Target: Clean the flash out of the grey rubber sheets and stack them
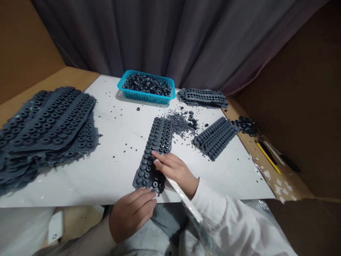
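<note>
A dark grey rubber strip with rows of round, ring-shaped pieces lies lengthwise on the white tabletop. My right hand is over its lower half, closed around a long white-handled tool whose working tip is hidden by the fingers. The handle slants down toward my lap, and the index finger stretches along the rings. At the strip's near end, by the table edge, my left hand has its fingers closed against the rubber; its thumb is mostly hidden. Some rings near the left fingertips look darker and shiny.
Moulded rubber sheets are piled at left. A blue basket full of small black pieces stands at the back. Tiny discs lie beyond the strip. Further right are rubber strips, perforated sheets, black pieces and a yellow tool.
</note>
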Demonstrator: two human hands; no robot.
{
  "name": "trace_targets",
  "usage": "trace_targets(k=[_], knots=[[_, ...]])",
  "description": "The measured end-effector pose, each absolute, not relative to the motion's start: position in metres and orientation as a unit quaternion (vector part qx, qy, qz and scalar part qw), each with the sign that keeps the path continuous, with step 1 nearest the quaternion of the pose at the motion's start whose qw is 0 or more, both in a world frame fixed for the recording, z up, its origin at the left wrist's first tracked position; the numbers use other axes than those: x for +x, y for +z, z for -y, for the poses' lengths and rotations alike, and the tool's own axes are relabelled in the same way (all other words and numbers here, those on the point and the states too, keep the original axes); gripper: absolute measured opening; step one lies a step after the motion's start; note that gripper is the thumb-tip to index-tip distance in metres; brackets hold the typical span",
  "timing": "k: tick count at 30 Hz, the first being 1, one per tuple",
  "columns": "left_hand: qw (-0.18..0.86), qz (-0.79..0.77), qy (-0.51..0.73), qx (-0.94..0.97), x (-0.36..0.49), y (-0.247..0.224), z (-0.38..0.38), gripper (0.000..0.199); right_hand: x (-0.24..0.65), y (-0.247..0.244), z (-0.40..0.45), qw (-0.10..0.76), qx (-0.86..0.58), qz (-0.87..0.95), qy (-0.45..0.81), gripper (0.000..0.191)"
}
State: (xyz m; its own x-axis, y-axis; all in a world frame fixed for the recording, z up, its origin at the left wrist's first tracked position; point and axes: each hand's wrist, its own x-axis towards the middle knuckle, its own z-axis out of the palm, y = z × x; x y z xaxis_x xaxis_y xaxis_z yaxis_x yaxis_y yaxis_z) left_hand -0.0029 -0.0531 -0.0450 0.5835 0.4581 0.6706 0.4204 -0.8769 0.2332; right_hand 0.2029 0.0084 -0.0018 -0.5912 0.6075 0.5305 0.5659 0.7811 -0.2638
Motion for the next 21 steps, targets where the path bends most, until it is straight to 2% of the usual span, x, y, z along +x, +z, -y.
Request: trace_targets(k=[3, 6, 9, 13, 17, 21], knots=[[0.033, -0.254, 0.383, 0.888, -0.002, -0.043, 0.053, 0.013, 0.204, -0.001, -0.010, 0.354, -0.358, 0.858, 0.104, 0.017], [0.037, -0.261, 0.375, 0.889, -0.001, -0.041, 0.053, 0.015, 0.202, -0.001, -0.011, 0.349, -0.339, 0.854, 0.186, 0.012], [0.035, -0.260, 0.375, 0.889, -0.001, -0.040, 0.052, 0.016, 0.200, -0.001, -0.010, 0.335, -0.339, 0.852, 0.216, 0.012], [0.031, -0.255, 0.370, 0.893, -0.003, -0.041, 0.051, 0.015, 0.200, -0.005, -0.011, 0.329, -0.340, 0.859, 0.197, 0.010], [0.038, -0.260, 0.369, 0.892, -0.002, -0.041, 0.051, 0.015, 0.203, -0.007, -0.015, 0.308, -0.347, 0.878, 0.121, 0.014], [0.041, -0.266, 0.378, 0.886, -0.001, -0.039, 0.052, 0.016, 0.205, -0.003, -0.021, 0.365, -0.398, 0.834, 0.111, 0.017]])
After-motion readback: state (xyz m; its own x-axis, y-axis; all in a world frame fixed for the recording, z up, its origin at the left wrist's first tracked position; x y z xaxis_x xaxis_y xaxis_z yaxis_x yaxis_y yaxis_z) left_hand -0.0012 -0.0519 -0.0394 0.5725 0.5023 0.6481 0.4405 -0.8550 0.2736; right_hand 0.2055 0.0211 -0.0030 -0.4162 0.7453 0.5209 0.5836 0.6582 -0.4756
